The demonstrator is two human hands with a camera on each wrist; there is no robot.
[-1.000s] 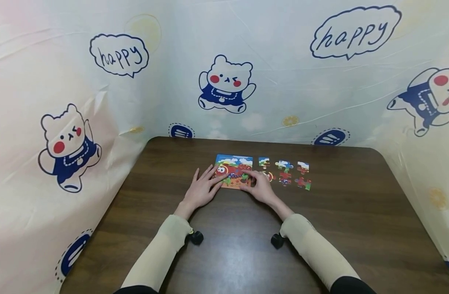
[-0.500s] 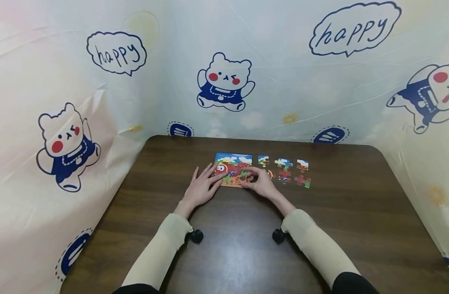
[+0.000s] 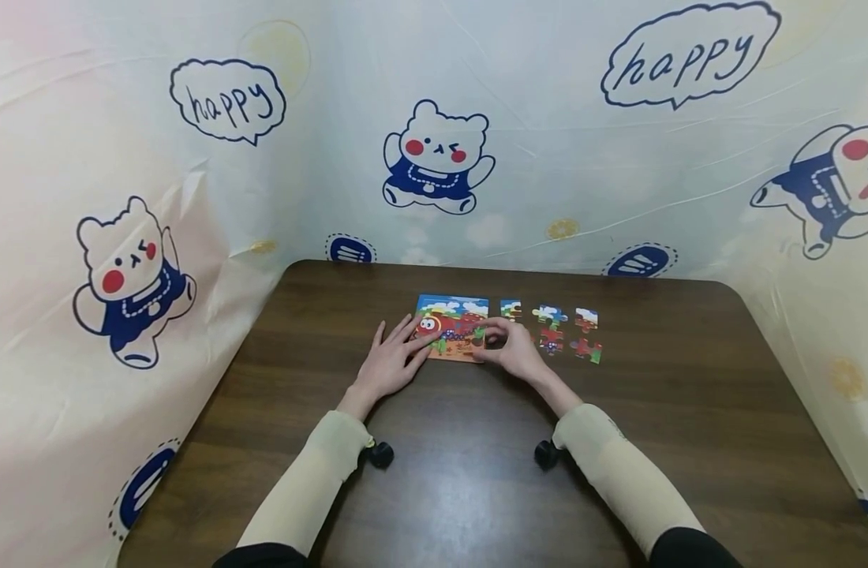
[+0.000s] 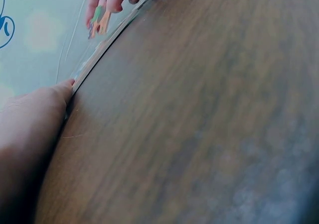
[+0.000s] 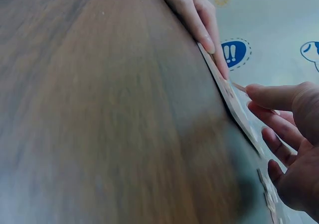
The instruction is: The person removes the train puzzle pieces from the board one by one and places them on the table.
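Note:
A colourful jigsaw puzzle board (image 3: 451,304) with a cartoon red figure lies on the brown table. My left hand (image 3: 390,366) rests on the board's left part, fingers spread and straight. At the board's right side, my right hand (image 3: 517,353) pinches a small puzzle piece between thumb and fingers. In the left wrist view this puzzle piece (image 4: 103,23) shows green and orange below the fingertips. Its thin edge appears at the fingertips in the right wrist view, tilted over the board (image 5: 238,107). My right hand hides a loose piece lying beside the board.
Several loose puzzle pieces lie in two rows right of the board, among them a sky piece (image 3: 550,315) and a red-and-green piece (image 3: 588,351). The wooden table (image 3: 448,481) reaches back to a pale curtain (image 3: 548,173) printed with bears.
My right hand has drawn slightly to the right, and the pinched piece has come up at a tilt from the board. The left hand stays in place on the board.

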